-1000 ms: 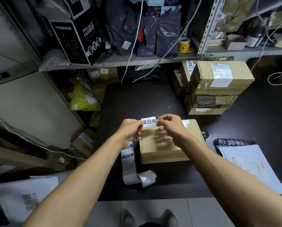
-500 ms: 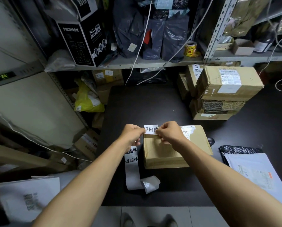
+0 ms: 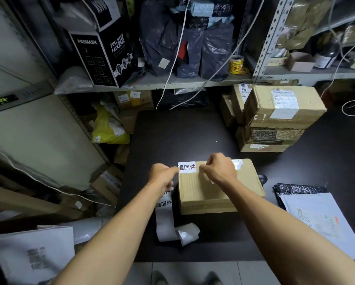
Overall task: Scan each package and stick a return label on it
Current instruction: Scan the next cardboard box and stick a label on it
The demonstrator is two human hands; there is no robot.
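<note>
Your left hand (image 3: 163, 175) has its index finger stretched out, the tip pressing the left edge of the white return label (image 3: 187, 167), while the other fingers curl under and appear to hold the top of the label strip (image 3: 164, 214); your right hand (image 3: 217, 168) is curled knuckles-up over the label's right end, though whether it pinches or only presses there is hidden by the knuckles; the label lies at the far left corner of the cardboard package (image 3: 217, 188), which sits flat on the dark table (image 3: 182, 132) just in front of you; the strip hangs down the package's left side and ends in a loose curl on the near table; to the right of the package a black mailer (image 3: 298, 189) lies under a white mailer (image 3: 320, 219); farther right and away from you a stack of cardboard boxes (image 3: 275, 118) stands, the top one bearing a shipping slip; the metal shelf (image 3: 172, 84) beyond holds a black PROMASK box (image 3: 102, 56) at the left, dark grey poly bags (image 3: 185, 42) packed side by side in the middle, and a yellow tape roll (image 3: 236, 65) to their right; below the shelf at the left, a yellow bag (image 3: 108, 130) leans among small cartons.
</note>
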